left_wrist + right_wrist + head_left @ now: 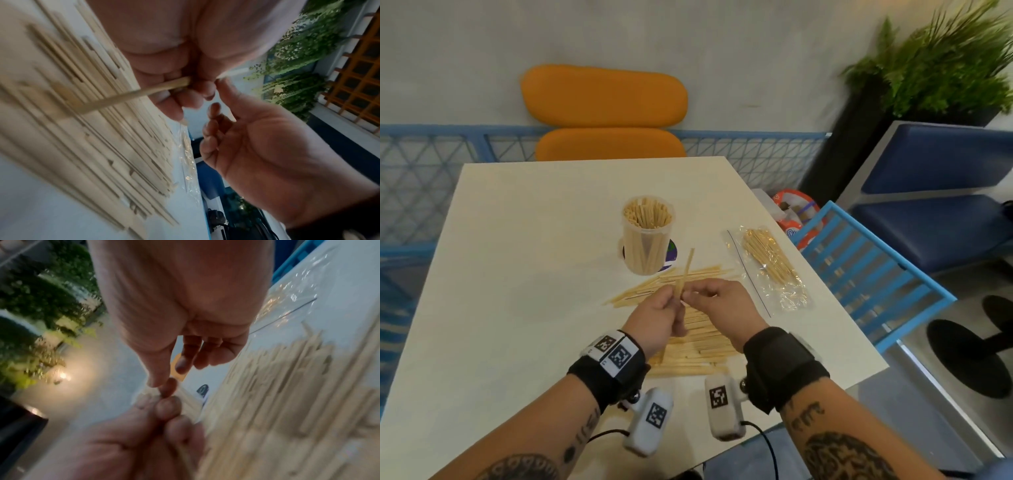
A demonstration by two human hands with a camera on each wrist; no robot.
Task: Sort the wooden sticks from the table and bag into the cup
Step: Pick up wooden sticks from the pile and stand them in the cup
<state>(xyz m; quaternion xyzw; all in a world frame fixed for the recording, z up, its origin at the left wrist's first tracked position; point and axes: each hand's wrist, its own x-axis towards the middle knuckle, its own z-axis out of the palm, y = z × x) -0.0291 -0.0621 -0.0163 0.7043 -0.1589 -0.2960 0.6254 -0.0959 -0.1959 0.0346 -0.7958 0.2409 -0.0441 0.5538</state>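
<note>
My left hand [666,310] grips a few thin wooden sticks [687,270] that point up and away, just above the loose pile of sticks [698,339] on the white table [534,257]. My right hand [705,294] meets it from the right, and its thumb and forefinger pinch the same sticks beside the left fingers. In the left wrist view the lower end of the held sticks [127,97] juts out of the fist. Behind the hands stands a clear plastic cup [649,236], packed with upright sticks. A clear bag [770,263] with more sticks lies at the right.
The table's right edge runs just past the bag, with a blue slatted chair [866,274] beyond it. An orange chair [604,113] stands at the far edge. A round sticker or coaster [671,251] lies under the cup.
</note>
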